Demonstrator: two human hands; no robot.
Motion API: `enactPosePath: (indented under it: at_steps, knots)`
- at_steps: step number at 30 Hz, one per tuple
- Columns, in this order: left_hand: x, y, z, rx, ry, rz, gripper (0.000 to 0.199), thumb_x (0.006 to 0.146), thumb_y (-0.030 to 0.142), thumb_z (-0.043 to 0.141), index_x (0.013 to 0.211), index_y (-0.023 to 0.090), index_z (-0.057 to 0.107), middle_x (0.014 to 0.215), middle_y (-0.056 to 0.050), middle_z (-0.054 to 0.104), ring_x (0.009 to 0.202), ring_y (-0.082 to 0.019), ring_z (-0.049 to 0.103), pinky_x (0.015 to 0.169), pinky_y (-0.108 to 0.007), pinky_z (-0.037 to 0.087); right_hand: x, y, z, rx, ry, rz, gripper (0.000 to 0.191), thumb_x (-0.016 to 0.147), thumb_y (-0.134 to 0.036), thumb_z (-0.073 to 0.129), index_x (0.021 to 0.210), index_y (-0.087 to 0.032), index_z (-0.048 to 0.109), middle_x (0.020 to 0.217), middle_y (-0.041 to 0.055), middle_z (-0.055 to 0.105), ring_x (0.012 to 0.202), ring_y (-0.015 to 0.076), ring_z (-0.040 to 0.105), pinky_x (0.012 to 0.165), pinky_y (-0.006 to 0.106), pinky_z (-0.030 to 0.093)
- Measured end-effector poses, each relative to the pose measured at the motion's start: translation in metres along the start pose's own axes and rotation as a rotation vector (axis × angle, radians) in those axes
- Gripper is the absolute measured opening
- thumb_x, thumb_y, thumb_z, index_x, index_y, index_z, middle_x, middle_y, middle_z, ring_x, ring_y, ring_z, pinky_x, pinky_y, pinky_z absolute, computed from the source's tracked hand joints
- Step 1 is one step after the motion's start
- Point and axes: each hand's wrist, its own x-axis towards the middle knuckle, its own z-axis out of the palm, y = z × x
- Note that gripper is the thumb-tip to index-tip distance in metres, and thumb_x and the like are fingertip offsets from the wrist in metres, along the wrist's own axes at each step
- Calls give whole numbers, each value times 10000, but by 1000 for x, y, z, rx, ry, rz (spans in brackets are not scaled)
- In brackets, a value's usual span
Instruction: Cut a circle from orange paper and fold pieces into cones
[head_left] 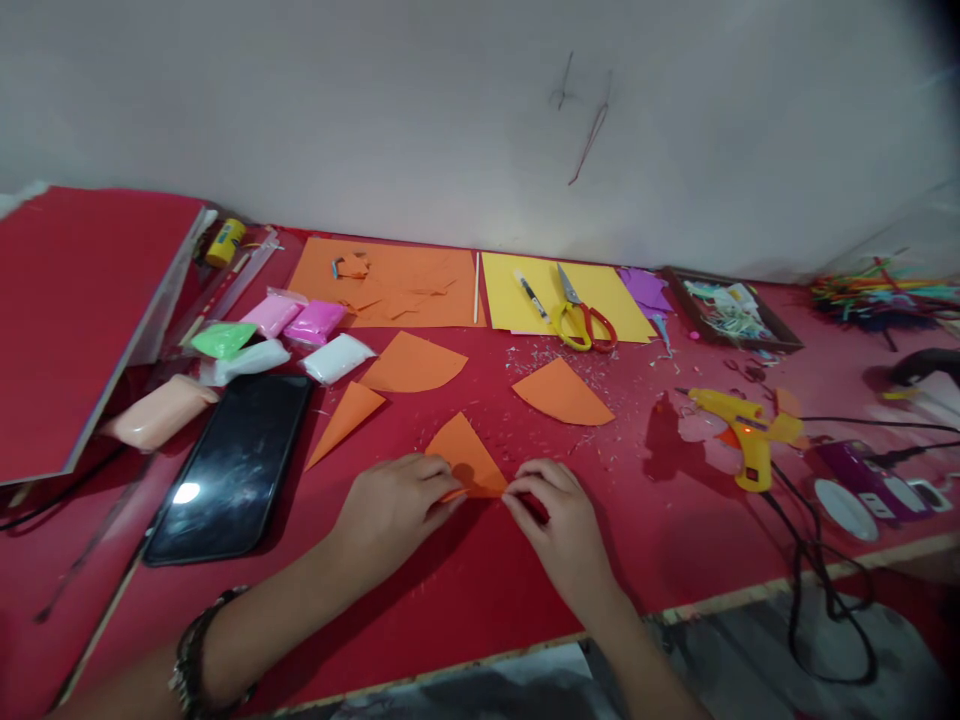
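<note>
An orange paper piece (466,455) with a pointed top lies between my hands near the table's front. My left hand (397,505) pinches its lower left edge between thumb and fingers. At its lower right corner, my right hand (559,520) holds the paper with thumb and fingertips together. Behind it are an orange paper wedge (414,362) on the left and another orange wedge (564,392) on the right. A narrow folded orange piece (346,420) rests beside my left hand.
A black phone (232,470) and clay packets (315,322) lie left. Scissors (581,315) and a pen (534,298) rest on yellow paper (502,285). A yellow glue gun (750,430) with cables stands right, near a purple device (874,480).
</note>
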Motion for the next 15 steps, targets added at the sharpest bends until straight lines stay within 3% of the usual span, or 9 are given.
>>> enactPosePath:
  at_steps: [5,11,15]
  knots:
    - [-1,-1,-5,50,-36,-124,227,862,302,468,757,192,636,799,-14,640,716,-161,606,553,-239,392,-1,-3,1,-46,19,42,70,798,-197,549,740,-195,588,865,46,574,825,192,522,729,325,425]
    - [0,1,-6,64,-35,-118,256,872,315,452,735,178,619,755,-17,624,704,-157,596,554,-232,379,1,-5,3,-122,38,30,68,791,-192,550,726,-196,569,855,49,561,827,196,513,719,322,428]
    - [-1,-1,-6,30,1,-90,268,881,326,423,827,192,648,756,-22,633,696,-144,595,555,-212,388,5,1,0,-156,48,40,79,767,-140,527,713,-192,552,823,47,547,795,193,509,710,321,427]
